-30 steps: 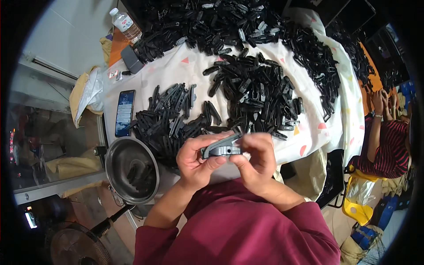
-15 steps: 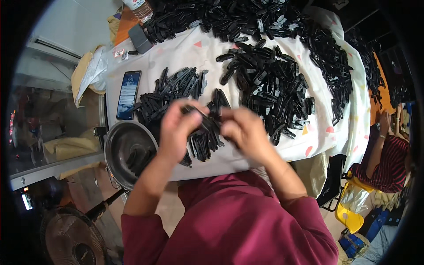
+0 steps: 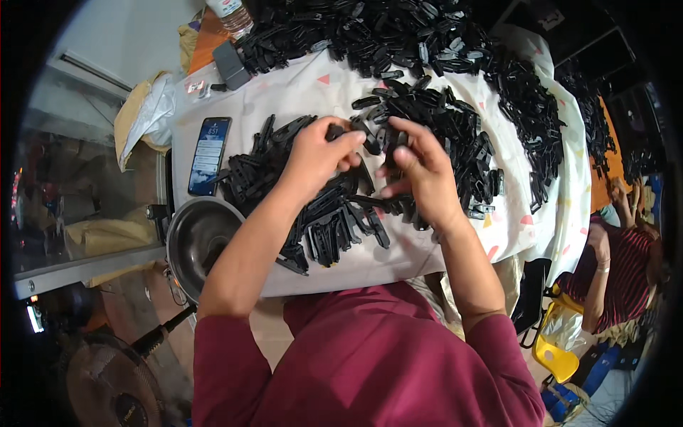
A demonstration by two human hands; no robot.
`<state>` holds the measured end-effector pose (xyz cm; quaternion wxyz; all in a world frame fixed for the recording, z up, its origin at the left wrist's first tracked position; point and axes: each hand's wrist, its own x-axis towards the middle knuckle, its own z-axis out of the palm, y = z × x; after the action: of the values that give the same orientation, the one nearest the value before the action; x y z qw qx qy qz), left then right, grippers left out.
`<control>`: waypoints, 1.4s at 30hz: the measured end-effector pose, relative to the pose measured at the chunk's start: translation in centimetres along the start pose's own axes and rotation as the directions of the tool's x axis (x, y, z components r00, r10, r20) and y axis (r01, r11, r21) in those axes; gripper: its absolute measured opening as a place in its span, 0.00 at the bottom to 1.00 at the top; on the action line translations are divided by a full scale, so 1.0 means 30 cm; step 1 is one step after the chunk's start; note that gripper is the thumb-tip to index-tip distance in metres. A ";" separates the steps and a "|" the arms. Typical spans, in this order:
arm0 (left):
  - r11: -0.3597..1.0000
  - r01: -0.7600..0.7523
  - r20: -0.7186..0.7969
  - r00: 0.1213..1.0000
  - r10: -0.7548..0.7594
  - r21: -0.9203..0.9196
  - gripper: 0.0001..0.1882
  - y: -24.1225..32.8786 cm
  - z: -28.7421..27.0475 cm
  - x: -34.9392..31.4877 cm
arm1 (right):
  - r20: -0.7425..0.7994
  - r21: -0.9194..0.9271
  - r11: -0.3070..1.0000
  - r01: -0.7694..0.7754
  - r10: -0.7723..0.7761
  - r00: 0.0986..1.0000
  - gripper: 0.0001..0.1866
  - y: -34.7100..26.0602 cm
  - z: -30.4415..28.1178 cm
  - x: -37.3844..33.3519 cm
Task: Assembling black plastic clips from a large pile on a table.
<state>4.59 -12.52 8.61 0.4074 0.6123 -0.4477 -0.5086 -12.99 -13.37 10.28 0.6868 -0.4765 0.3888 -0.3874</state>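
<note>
Both your hands are out to the right of the phone (image 3: 209, 155), over black parts (image 3: 326, 226) heaped on the pale cloth (image 3: 284, 98). Your left hand (image 3: 313, 158) pinches a dark piece (image 3: 335, 132) between thumb and fingers; your right hand (image 3: 431, 176), farther from the phone, curls half-open beside a second piece (image 3: 389, 139), its grip impossible to tell. Below the phone, the metal bowl (image 3: 191, 238).

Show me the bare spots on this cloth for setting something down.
Bare cloth lies between the far heap and the left pile; another patch lies between the right pile and the near edge. Crowded: around the left hand and right hand, among the piles.
</note>
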 end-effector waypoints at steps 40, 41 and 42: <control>0.040 -0.693 0.641 0.686 0.345 0.720 0.06 -0.060 0.066 0.074 | 0.199 -0.838 0.396 0.375 -0.418 0.886 0.12 0.091 -0.111 0.186; -0.109 -0.701 0.706 0.678 0.206 0.705 0.05 -0.058 0.075 0.082 | 0.013 -0.673 0.692 0.261 -0.342 0.940 0.12 0.066 -0.099 0.150; -0.074 -0.702 0.701 0.686 0.198 0.708 0.05 -0.051 0.081 0.098 | -0.039 -0.542 0.821 0.177 -0.235 0.971 0.13 0.034 -0.092 0.102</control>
<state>2.64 -15.05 6.04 -0.0418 0.4087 -0.9115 -0.0210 -14.11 -16.84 8.14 0.4596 -0.6672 0.4628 -0.3597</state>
